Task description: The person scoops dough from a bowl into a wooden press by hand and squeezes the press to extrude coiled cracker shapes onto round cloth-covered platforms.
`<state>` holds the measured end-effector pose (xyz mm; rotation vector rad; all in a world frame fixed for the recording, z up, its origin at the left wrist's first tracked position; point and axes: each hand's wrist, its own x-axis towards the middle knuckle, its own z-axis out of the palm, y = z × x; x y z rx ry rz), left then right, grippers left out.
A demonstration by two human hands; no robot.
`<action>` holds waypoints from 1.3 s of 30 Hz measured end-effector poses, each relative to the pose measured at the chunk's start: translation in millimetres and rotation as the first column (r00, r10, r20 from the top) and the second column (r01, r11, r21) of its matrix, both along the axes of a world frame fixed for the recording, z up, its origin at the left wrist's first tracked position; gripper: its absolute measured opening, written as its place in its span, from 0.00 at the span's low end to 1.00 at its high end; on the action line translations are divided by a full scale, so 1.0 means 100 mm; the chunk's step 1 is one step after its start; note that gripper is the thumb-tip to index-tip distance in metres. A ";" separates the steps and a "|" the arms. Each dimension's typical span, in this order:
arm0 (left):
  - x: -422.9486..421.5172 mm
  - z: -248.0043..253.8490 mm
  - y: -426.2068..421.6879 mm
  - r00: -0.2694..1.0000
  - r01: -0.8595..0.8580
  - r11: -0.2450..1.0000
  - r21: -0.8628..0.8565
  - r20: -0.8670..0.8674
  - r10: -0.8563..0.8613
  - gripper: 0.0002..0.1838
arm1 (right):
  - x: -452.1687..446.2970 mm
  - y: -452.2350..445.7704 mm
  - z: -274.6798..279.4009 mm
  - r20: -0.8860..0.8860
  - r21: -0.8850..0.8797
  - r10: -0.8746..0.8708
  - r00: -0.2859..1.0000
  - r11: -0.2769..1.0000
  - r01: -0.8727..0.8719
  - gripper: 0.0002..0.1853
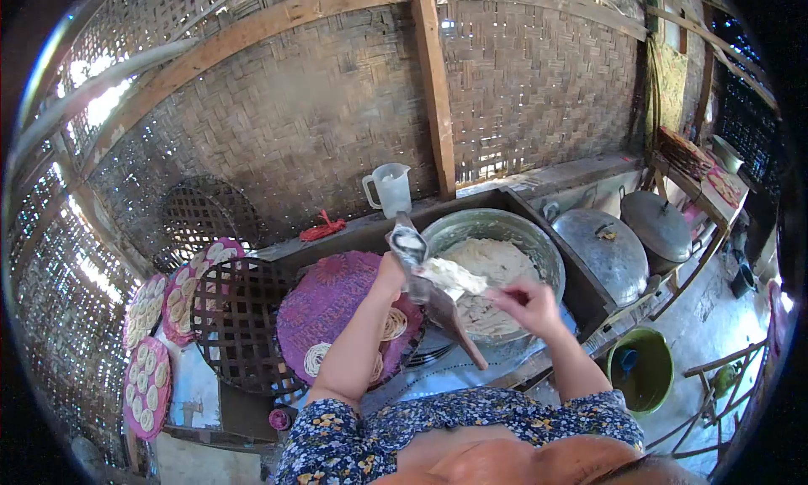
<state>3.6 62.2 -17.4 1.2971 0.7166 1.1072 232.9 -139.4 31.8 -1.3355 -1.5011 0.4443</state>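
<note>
Head: tool (446, 311) (wooden-handled) in left hand (389, 276)

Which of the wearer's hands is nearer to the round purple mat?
Left. The left hand grips a tool by the purple mat's upper right edge, forearm crossing over it in view; the right hand is farther right, at the basin's near side.

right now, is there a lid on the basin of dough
No, the basin is open, with pale dough showing inside.
</note>
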 end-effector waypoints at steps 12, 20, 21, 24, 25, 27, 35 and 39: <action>-0.43 1.00 -0.56 0.543 0.390 0.806 0.446 0.595 -0.592 0.15 | -0.63 0.04 -0.02 -0.769 0.016 0.502 0.395 0.632 -0.775 0.46; -0.74 1.05 -1.03 0.840 0.216 0.827 0.518 0.333 -0.428 0.44 | -1.07 0.03 0.17 -0.919 0.342 0.279 -0.278 0.217 -0.914 0.43; -0.80 1.14 -1.19 0.878 0.200 0.829 0.522 0.279 -0.388 0.45 | -1.11 0.01 0.21 -0.904 0.345 0.365 -0.221 0.320 -0.882 0.42; -1.04 0.71 -1.13 0.892 0.244 0.831 0.499 0.221 -0.394 0.44 | -1.07 0.04 0.41 -0.861 0.335 0.505 -0.060 0.475 -0.814 0.39; -1.05 0.68 -1.15 0.894 0.254 0.820 0.513 0.199 -0.401 0.44 | -1.04 0.11 0.41 -0.848 0.322 0.530 -0.029 0.470 -0.822 0.38; -1.02 0.64 -1.18 0.891 0.289 0.792 0.538 0.153 -0.428 0.44 | -0.96 0.24 0.37 -0.816 0.298 0.577 0.037 0.475 -0.828 0.35; -0.90 0.60 -1.20 0.916 0.303 0.842 0.447 0.108 -0.386 0.44 | -0.93 0.30 0.32 -0.793 0.129 0.443 0.418 0.792 -0.596 0.40; -0.80 0.57 -1.18 0.898 0.322 0.818 0.477 0.119 -0.423 0.43 | -0.94 0.27 0.39 -0.746 0.106 0.422 0.515 0.839 -0.534 0.46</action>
